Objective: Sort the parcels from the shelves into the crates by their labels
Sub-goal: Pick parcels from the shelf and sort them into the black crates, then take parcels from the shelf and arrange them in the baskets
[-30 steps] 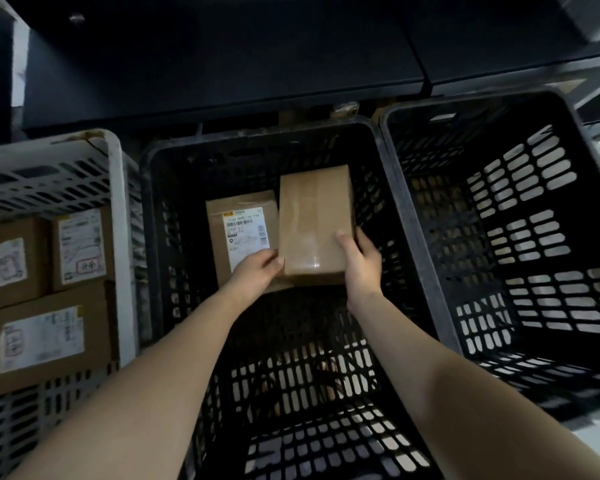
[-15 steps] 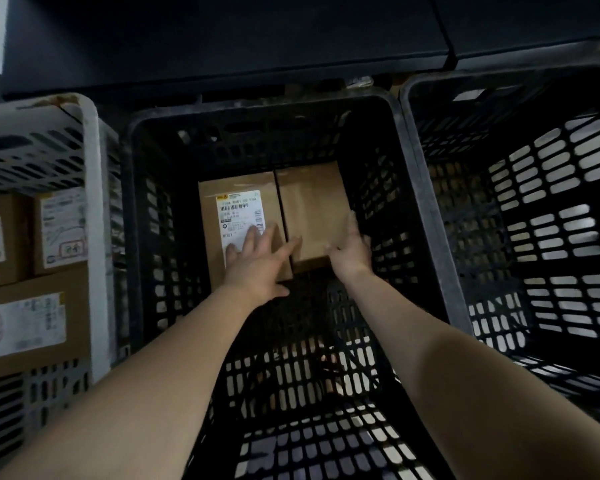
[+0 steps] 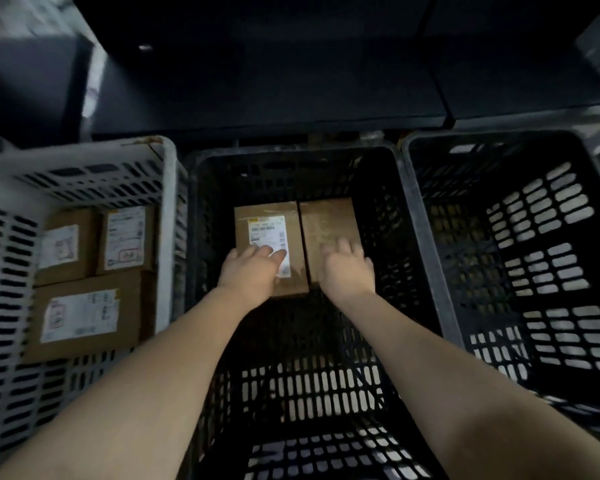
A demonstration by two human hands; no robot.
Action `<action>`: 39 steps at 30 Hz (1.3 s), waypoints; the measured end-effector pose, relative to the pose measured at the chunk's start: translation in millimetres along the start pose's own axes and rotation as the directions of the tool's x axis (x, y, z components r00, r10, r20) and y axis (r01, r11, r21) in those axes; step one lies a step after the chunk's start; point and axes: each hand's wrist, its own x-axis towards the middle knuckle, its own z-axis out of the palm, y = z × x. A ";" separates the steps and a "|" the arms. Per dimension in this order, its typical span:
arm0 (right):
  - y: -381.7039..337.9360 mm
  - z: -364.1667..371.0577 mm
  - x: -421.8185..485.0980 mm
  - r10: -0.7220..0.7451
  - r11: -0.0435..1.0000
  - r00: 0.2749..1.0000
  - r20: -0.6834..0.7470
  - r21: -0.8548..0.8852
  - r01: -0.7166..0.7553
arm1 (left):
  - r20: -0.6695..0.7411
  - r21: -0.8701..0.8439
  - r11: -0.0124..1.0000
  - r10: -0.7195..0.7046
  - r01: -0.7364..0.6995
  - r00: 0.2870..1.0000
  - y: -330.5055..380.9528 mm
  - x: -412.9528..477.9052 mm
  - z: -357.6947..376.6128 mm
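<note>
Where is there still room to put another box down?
The right black crate looks empty. The middle black crate has bare floor in front of its two parcels. The white crate is crowded with three.

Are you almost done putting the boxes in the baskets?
Done: three parcels sit in the white crate. In hand: both hands rest on two parcels inside the middle black crate. Left: the right black crate looks empty; shelves unseen.

Dim, cool light. The shelf [image 3: 267, 81] up top is nearly black and smeared by motion blur. Forearms and white crate [image 3: 167, 237] catch most light. Wide-angle bending curves the crate rims near the edges.
</note>
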 end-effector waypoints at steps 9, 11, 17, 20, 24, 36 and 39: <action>-25.4 -87.9 -103.9 -0.441 0.892 0.876 -0.196 -0.205 0.403 | -0.262 -0.002 0.963 -0.259 0.268 0.930 7.5 -167.9 -84.2; -33.2 -112.0 -143.5 -0.562 0.826 0.790 -0.244 -0.223 0.519 | -0.328 -0.059 0.937 -0.345 0.346 0.880 18.0 -227.7 -99.6; -99.0 -191.3 -299.7 -0.824 0.544 0.411 -0.391 -0.338 0.768 | -0.510 -0.133 0.824 -0.533 0.550 0.675 41.5 -439.2 -141.2; -153.3 -224.5 -387.2 -0.890 0.361 0.192 -0.414 -0.383 0.850 | -0.587 -0.156 0.726 -0.613 0.669 0.528 43.1 -550.3 -159.6; -228.1 -243.1 -514.5 -0.895 0.126 -0.076 -0.439 -0.413 0.902 | -0.662 -0.170 0.577 -0.667 0.799 0.341 48.2 -696.7 -172.1; -378.2 -144.7 -876.6 -0.790 -0.441 -0.518 -0.328 -0.282 0.852 | -0.587 -0.255 0.099 -0.806 0.962 -0.073 106.4 -1091.0 -65.0; -397.3 -119.0 -937.6 -0.763 -0.532 -0.592 -0.259 -0.268 0.803 | -0.531 -0.306 -0.003 -0.829 0.952 -0.173 120.7 -1157.3 -26.0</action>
